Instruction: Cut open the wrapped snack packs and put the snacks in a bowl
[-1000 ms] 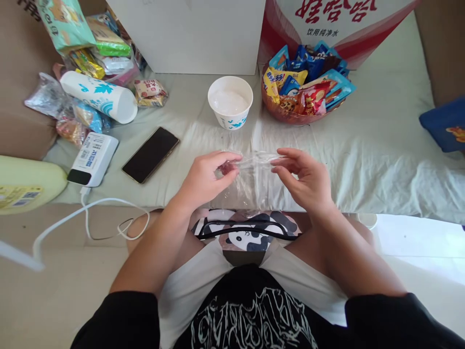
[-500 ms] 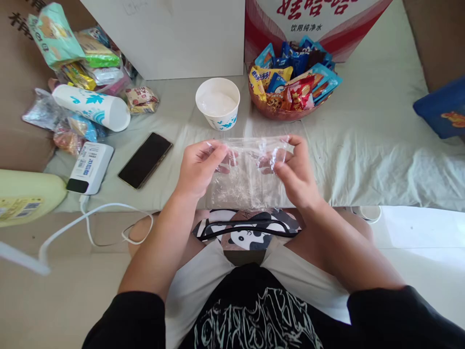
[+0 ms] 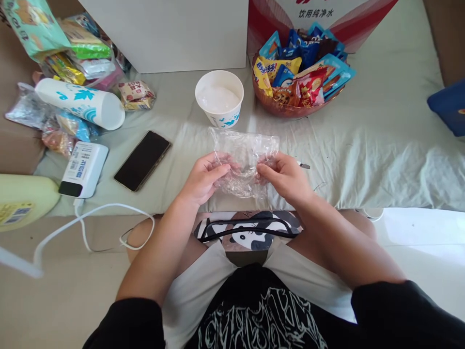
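Between my two hands a clear, crinkled plastic bag (image 3: 244, 145) is stretched out, its upper edge spread toward the paper bowl. My left hand (image 3: 207, 177) pinches the bag's left side, thumb on top and fingers behind the film. On the right side, my right hand (image 3: 285, 175) grips it the same way. Just beyond the bag stands a white paper bowl (image 3: 224, 120) with blue leaf prints; something whitish is inside, and I cannot make out what. A small tool with a dark tip (image 3: 304, 166) pokes out beside my right hand, mostly hidden.
A copper-coloured bowl (image 3: 281, 111) of wrapped snacks sits behind on the right. Leftward lie a phone (image 3: 143, 161), a white power bank (image 3: 84, 167) with its cable, a stack of paper bowls or cups (image 3: 82, 103) and snack packets (image 3: 136, 95). Boxes (image 3: 174, 36) stand at the back.
Both hands have moved slightly down the bag and toward me, now holding it by its middle sides. Its upper part now stands up beyond my fingers. The view has shifted a little.
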Demonstrator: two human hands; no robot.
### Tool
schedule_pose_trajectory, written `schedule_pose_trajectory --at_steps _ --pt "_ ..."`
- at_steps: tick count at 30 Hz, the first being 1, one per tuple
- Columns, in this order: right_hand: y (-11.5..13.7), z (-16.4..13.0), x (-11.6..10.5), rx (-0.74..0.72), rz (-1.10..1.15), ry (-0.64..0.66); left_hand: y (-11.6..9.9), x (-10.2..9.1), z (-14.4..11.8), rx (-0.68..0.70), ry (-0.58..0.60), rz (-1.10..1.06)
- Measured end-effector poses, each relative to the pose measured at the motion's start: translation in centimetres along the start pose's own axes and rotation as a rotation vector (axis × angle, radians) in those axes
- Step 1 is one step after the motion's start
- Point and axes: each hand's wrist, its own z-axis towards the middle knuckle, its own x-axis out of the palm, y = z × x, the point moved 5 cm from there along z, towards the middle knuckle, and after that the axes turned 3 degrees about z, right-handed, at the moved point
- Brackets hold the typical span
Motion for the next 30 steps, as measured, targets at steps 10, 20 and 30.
schedule_pose_trajectory --at_steps 10,20,30 --pt "0.0 0.0 0.6 -0.141 0.080 0.079 -0.6 -0.9 -0.8 -0.041 0.162 0.020" --pt "1.1 -0.2 -0.7 -0.210 -0.125 0.062 -2.0 -1.9 -0.3 0.134 0.111 0.075" --pt "-0.7 0.8 -0.8 0.063 -0.122 -0.046 -1.7 -2.5 0.2 0.313 0.008 0.237"
